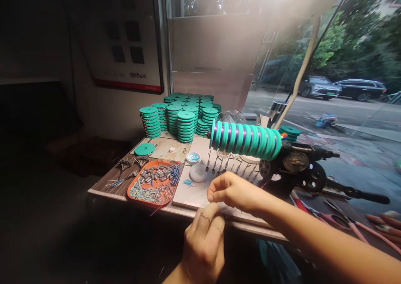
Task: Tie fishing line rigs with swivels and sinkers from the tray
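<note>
My left hand (205, 240), with a ring on one finger, is closed just below the table's front edge. Right above it, my right hand (232, 192) is in a pinch, thumb and fingertips together. Whatever sits between the fingers of either hand is too thin or hidden to make out. Behind my right hand, a row of small dark metal fittings (221, 166) lies on a white board (184, 196). A row of green spools (246, 140) wound with purple line is mounted on a crank winder (296, 161). Near my hands stands a round white piece (198, 173).
An orange tray (130, 188) holds metal cylinders and small blue and pale parts. Stacked green spools (186, 127) fill the back. A small white dish (193, 157) holds blue bits. Scissors (340, 220) lie at the right by the winder's handle (372, 196). Beyond is a window.
</note>
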`<state>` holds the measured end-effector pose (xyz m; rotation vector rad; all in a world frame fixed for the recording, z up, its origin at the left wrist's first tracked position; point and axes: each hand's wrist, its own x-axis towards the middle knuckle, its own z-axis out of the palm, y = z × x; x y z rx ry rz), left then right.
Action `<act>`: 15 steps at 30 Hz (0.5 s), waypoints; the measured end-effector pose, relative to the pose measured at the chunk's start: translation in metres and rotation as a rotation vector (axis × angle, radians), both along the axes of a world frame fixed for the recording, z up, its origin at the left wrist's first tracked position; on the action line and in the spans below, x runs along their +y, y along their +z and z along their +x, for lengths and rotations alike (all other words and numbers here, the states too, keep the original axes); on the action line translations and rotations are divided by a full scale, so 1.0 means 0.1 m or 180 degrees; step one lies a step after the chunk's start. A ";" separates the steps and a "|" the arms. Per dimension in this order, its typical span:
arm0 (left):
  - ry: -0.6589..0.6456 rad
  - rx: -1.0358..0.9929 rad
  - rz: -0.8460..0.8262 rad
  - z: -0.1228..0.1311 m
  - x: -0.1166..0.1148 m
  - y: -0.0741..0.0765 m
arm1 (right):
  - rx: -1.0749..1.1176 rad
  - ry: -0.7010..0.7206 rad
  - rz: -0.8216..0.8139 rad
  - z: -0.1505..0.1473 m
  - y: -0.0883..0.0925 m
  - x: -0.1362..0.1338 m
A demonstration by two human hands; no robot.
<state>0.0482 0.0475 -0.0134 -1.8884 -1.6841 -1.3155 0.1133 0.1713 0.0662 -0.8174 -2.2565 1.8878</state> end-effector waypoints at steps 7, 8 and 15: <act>-0.0512 -0.0660 -0.0547 0.04 0.02 0.06 | 0.0592 -0.0472 0.0306 0.43 -0.16 -0.24; -0.0579 -0.0972 -0.0675 0.07 0.02 0.07 | 0.0879 -0.0819 0.0452 0.59 -0.24 -0.29; -0.0591 -0.1332 -0.0894 0.11 0.06 0.03 | 0.3306 -0.2342 -0.0209 1.49 -0.80 -0.49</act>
